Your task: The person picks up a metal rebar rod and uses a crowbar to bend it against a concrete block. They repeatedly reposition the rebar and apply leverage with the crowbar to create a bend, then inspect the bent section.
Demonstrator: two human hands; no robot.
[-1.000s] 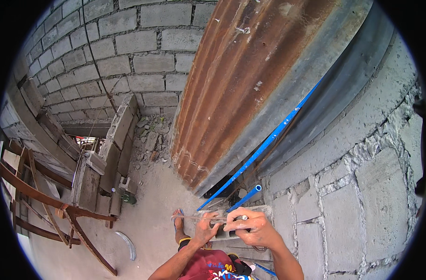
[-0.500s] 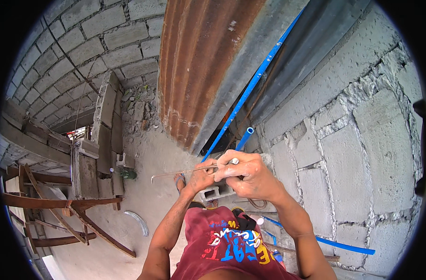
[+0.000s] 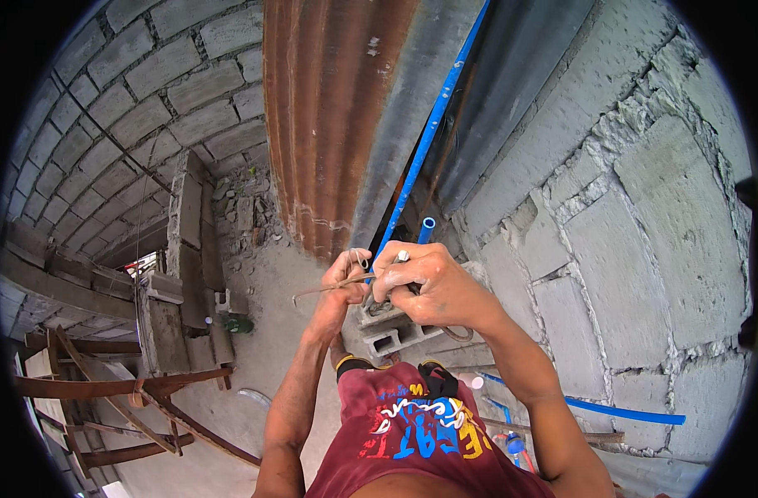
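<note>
Holding a thin brown strand (image 3: 316, 291), probably wire though it is too fine to be sure, the left hand (image 3: 342, 280) keeps its fingers pinched on it. Just beside, the right hand (image 3: 428, 286) has its curled fingers clamped on the same strand, above a grey hollow block (image 3: 410, 334).

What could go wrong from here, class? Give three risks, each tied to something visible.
The free end of the thin strand juts out past the left hand and could scratch bare skin.

The right hand works close beside it, so fingers might get pinched.

The hollow block lies near the person's legs and might trip them.
</note>
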